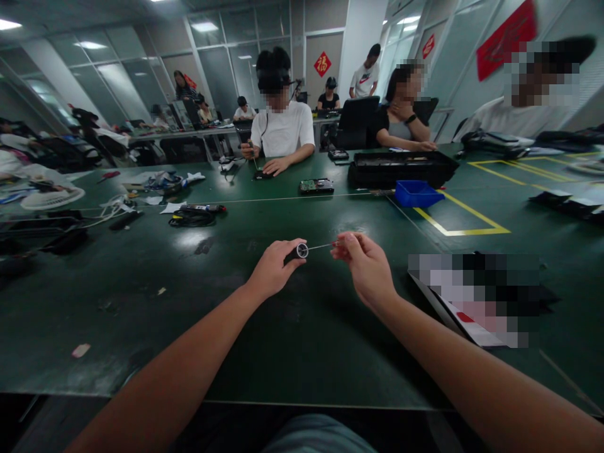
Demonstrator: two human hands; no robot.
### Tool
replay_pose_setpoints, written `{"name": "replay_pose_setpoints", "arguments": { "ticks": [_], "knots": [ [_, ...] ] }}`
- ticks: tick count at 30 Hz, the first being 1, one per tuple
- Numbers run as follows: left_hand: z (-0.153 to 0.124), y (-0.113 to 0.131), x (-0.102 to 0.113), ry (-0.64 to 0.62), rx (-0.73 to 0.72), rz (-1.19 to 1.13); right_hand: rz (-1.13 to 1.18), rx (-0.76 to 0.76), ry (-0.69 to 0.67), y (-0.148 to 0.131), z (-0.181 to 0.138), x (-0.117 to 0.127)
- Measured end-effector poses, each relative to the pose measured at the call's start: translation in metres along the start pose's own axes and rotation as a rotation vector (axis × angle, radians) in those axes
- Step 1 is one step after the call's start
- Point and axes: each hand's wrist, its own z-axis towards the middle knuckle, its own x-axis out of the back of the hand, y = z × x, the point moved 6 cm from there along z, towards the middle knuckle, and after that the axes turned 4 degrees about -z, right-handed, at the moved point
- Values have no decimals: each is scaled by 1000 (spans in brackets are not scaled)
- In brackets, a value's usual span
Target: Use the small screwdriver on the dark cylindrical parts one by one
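Note:
My left hand [275, 267] is closed around a small dark spool [300, 251] with a pale round end, held a little above the green table [245, 327]. A thin wire [321, 246] runs from the spool to my right hand [361, 261], whose fingertips pinch its free end. The two hands are about a hand's width apart, near the middle of the table in front of me.
A blue bin [416, 192] and a long black tray [401, 167] stand beyond my hands, by yellow floor-tape lines [465, 217]. A small circuit board [316, 185] and a cable bundle [193, 217] lie further back. People sit across the table. A blurred flat object [476, 302] lies to my right.

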Motion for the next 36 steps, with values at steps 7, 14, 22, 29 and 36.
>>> {"name": "replay_pose_setpoints", "arguments": {
  "ticks": [7,14,22,29,36],
  "knots": [
    [5,3,-5,-112,-47,172,242,-317,103,28,4,4],
    [4,-2,-11,-168,25,151,-149,-31,111,9,2,8],
    [2,-1,-12,-166,3,146,-318,71,65,-4,-1,5],
    [2,0,-12,-162,-35,173,-455,196,10,-17,-5,2],
    [3,-1,-14,-159,-73,197,-575,297,-21,-21,-8,-1]
  ]
}}
